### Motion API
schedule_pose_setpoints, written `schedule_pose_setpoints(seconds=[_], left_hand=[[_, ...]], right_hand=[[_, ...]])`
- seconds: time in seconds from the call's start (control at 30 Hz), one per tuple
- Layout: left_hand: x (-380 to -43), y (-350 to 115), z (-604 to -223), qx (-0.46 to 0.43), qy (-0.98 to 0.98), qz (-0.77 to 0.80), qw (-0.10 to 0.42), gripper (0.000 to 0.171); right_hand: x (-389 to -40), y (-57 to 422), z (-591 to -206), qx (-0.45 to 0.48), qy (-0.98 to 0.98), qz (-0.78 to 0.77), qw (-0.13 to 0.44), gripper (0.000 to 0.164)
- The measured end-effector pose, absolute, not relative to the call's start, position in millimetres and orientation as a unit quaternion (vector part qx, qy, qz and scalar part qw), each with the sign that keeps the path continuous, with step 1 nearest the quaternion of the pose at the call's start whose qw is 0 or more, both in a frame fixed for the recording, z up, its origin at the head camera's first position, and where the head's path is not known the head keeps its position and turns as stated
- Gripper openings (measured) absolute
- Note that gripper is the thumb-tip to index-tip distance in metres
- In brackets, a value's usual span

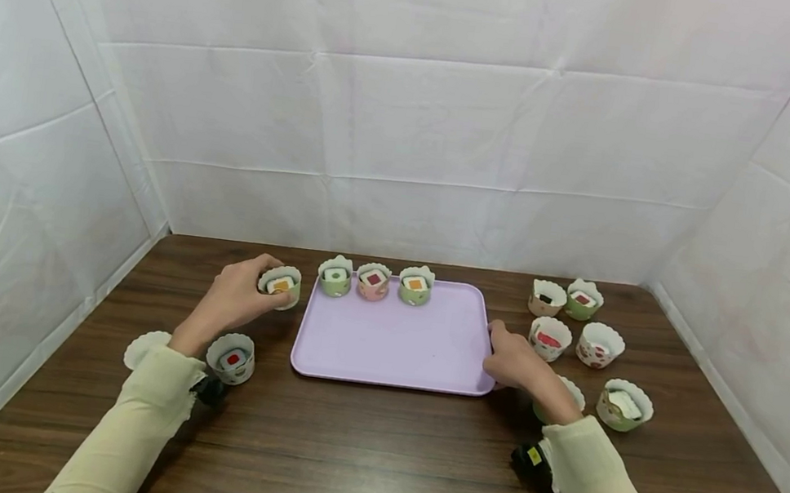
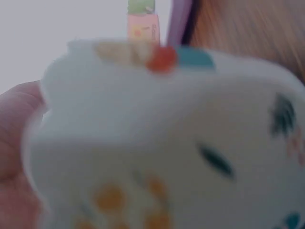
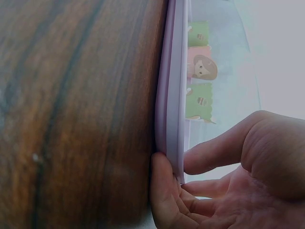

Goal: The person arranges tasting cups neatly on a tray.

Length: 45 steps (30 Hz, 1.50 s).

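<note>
My left hand (image 1: 235, 293) grips a paper baking cup (image 1: 292, 300) at the tray's left side, thumb and fingers around its sides. Inside that cup sits a white piece with an orange square (image 1: 279, 286). In the left wrist view, a blurred patterned cup (image 2: 143, 109) close to the lens hides most of the left hand (image 2: 16, 152). My right hand (image 1: 517, 362) pinches the right edge of a lilac tray (image 1: 390, 345), its thumb (image 3: 214, 150) on top and fingers below. Along the tray's far edge stand a green cup (image 1: 334, 287), a pink cup (image 1: 372, 290) and another green cup (image 1: 414, 295).
Beside my left wrist are a cup with a red-centred piece (image 1: 242, 373) and a white scalloped cup (image 1: 141, 349). Several filled cups stand to the right, among them a green one (image 1: 614, 417) and a patterned one (image 1: 592, 355). White sheeting (image 1: 425, 119) encloses the wooden table (image 1: 369, 457).
</note>
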<state>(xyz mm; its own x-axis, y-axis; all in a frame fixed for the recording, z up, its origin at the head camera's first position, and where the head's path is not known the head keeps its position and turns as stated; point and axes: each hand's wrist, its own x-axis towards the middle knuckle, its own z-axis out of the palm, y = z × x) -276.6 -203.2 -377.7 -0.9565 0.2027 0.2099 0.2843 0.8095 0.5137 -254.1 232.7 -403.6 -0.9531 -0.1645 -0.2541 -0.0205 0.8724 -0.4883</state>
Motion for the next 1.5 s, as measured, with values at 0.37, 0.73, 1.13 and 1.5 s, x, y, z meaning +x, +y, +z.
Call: schedule_pose_setpoints(seconds=[0.37, 0.73, 1.13, 1.5], left_hand=[[-276, -169, -375, -0.149, -0.949, -0.271, 0.054, 0.057], [-281, -113, -363, -0.19, -0.949, -0.248, 0.037, 0.061], [-290, -65, -369, -0.249, -0.934, -0.255, 0.015, 0.058], [-298, -19, -364, -0.264, -0.942, -0.208, 0.019, 0.058]], right_hand=[[-254, 232, -404, -0.046, 0.956, -0.25, 0.144, 0.062], [-253, 233, -403, -0.037, 0.956, -0.25, 0.151, 0.062], [-253, 230, -405, -0.046, 0.95, -0.269, 0.151, 0.06], [-253, 234, -403, -0.051, 0.952, -0.265, 0.143, 0.058]])
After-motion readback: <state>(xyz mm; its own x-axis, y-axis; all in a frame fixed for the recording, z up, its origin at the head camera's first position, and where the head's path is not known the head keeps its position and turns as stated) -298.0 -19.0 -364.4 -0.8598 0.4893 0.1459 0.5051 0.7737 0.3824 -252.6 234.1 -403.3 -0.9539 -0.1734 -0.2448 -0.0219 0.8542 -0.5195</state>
